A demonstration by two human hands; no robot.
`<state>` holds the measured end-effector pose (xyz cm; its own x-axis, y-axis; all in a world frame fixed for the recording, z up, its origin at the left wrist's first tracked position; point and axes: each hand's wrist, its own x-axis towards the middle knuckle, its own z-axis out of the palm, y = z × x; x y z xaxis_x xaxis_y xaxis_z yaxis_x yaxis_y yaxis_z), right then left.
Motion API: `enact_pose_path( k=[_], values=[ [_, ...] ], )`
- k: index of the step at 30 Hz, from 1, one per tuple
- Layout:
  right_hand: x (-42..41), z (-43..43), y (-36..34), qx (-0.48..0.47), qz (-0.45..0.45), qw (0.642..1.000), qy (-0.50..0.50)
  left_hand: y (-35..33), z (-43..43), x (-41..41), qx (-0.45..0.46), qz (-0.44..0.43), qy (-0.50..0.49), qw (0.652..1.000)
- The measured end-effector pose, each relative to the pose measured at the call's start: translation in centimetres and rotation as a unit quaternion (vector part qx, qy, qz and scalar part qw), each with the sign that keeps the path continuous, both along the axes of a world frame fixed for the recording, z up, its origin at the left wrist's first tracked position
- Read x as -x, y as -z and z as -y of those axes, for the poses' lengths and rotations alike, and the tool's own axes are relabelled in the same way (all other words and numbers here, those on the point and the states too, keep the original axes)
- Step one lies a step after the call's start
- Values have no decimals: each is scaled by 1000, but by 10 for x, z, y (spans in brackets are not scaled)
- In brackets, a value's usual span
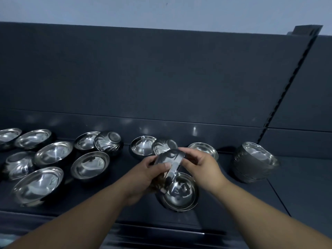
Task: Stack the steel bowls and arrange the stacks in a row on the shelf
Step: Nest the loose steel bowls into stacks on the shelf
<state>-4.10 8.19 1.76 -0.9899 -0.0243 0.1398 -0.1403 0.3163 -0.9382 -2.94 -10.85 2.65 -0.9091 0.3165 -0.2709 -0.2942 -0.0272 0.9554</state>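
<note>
forearms: 2 bare forearms are seen entering from the bottom edge and meeting over the low stack.
left hand: placed just left of the low stack; its fingers and thumb are curled round the tilted bowl, with the thumb laid across the rim.
right hand: held just behind and right of the low stack; the tilted bowl's upper rim is pinched by its bent fingertips.
tilted bowl: a steel bowl carried on edge between both hands, directly above the low stack's left rim.
low stack: nested steel bowls, mouths up, set on the shelf.
tall stack: nested bowls stood well to the right of the low stack, slightly farther back.
loose bowls: scattered left of and behind the low stack; most are mouth-up and 3 are turned bottom-up.
back panel: a dark wall is seen behind the low stack.
</note>
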Motion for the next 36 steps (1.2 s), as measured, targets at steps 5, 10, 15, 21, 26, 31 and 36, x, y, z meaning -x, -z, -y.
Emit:
enact_pose_path(
  k=[5,10,15,21,26,31,36],
  values=[
    [9,-15,4,-91,-7,989,113,7,-13,5,-7,-24,4,1000],
    [17,-24,15,-95,45,986,127,10,-19,16,147,-116,-98,977],
    [35,-48,39,-156,116,958,210,18,-15,26,171,-72,-139,973],
    [54,-60,66,-85,224,935,262,24,-8,27,291,-73,-132,945],
    [62,-61,70,145,279,908,276,26,-7,25,359,-80,-100,924],
    [43,-59,55,190,240,910,280,31,-11,19,382,-79,-57,919],
    [10,-53,17,208,186,927,252,36,-15,15,359,-92,-39,928]
  ],
)
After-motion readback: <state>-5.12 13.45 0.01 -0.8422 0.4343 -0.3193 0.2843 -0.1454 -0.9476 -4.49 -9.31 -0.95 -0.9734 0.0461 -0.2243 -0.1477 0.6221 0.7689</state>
